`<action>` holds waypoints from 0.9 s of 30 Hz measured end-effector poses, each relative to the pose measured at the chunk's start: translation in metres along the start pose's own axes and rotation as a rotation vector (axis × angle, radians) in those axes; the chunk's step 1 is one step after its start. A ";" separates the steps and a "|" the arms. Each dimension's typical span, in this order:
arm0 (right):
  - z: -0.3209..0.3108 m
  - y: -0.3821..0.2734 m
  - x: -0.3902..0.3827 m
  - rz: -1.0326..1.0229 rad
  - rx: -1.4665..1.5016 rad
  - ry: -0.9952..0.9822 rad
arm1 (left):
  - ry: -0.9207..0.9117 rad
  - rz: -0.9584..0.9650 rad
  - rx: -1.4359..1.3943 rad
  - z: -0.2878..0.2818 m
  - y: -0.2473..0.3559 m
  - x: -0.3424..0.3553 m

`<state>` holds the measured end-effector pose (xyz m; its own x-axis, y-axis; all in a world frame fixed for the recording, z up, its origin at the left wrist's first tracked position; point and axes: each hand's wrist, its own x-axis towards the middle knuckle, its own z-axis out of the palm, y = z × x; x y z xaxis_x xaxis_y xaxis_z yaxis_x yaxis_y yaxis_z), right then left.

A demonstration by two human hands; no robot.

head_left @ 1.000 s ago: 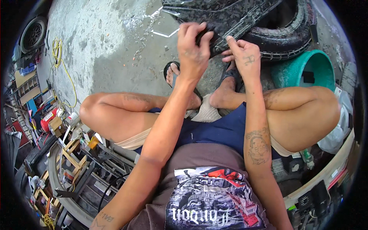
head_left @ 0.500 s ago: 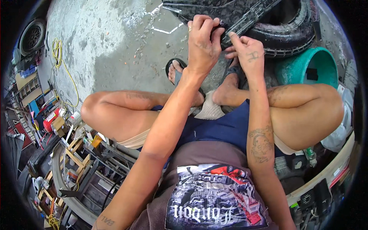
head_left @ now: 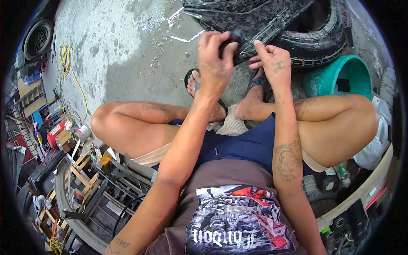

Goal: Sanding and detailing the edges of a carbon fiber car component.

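A large black car-body part [head_left: 238, 15], dusty and dull, with a long ridged edge [head_left: 276, 27], leans across a black tyre [head_left: 316, 46] at the top of the head view. My left hand [head_left: 216, 57] is closed round a black piece [head_left: 238, 37] at the near left end of that edge. Whether this piece is joined to the part or loose, I cannot tell. My right hand [head_left: 274, 59] pinches the near side of the ridged edge, thumb on top and fingers curled beneath.
A teal bucket [head_left: 361, 68] lies on its side at the right, beside my knee. Yellow cord [head_left: 65, 57] and a wheel [head_left: 38, 39] are at the far left. Wooden pieces, frames and tools [head_left: 85, 178] clutter the lower left. A white plastic bag [head_left: 374, 148] sits at the right.
My left hand has moved down and a little left, drawing away from the right hand, and more of the black piece shows in its grip. My right hand has barely shifted.
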<state>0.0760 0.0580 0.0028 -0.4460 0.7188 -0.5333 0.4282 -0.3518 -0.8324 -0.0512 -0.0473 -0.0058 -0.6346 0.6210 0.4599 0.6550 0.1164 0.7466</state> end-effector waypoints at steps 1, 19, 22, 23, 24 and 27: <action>0.000 0.000 0.000 0.003 0.031 -0.008 | -0.105 -0.073 0.026 0.003 0.002 -0.001; 0.001 0.000 0.002 -0.017 0.059 0.011 | -0.116 0.030 0.054 0.020 0.000 0.015; 0.000 0.000 0.002 -0.031 0.038 0.018 | -0.009 -0.115 -0.031 0.016 0.005 0.020; 0.000 0.001 0.001 -0.028 0.031 0.010 | 0.026 -0.103 -0.041 0.012 0.005 0.019; -0.001 0.001 0.001 -0.005 0.013 0.012 | 0.053 -0.087 -0.098 0.007 0.008 0.013; 0.000 0.001 0.000 -0.014 0.020 0.014 | -0.074 -0.043 0.006 0.006 0.005 0.006</action>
<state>0.0765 0.0579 0.0021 -0.4407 0.7322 -0.5193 0.4062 -0.3533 -0.8427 -0.0492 -0.0388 -0.0021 -0.6308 0.6705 0.3905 0.6302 0.1489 0.7621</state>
